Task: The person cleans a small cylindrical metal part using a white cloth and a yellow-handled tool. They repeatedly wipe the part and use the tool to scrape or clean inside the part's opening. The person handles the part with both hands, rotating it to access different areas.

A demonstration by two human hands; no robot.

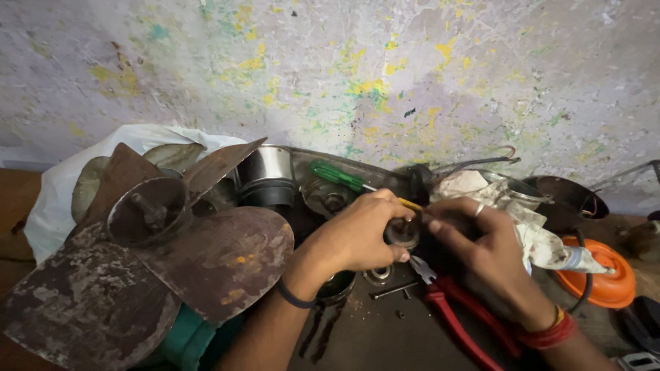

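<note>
Left hand (357, 237) and right hand (481, 251): fingers of both closed around 1 small dark round part (403, 232), mostly hidden; red-handled pliers (454, 319) below, partly covered.

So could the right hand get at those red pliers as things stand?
Probably yes. The red pliers lie uncovered on the bench just beneath the right hand. But that hand, like the left hand, is gripping the small dark part, so it would have to let go first.

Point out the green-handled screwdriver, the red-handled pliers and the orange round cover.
green-handled screwdriver (335, 174), head view, on the green handle.
red-handled pliers (450, 317), head view, on one red handle.
orange round cover (605, 278), head view, on its orange top surface.
</note>
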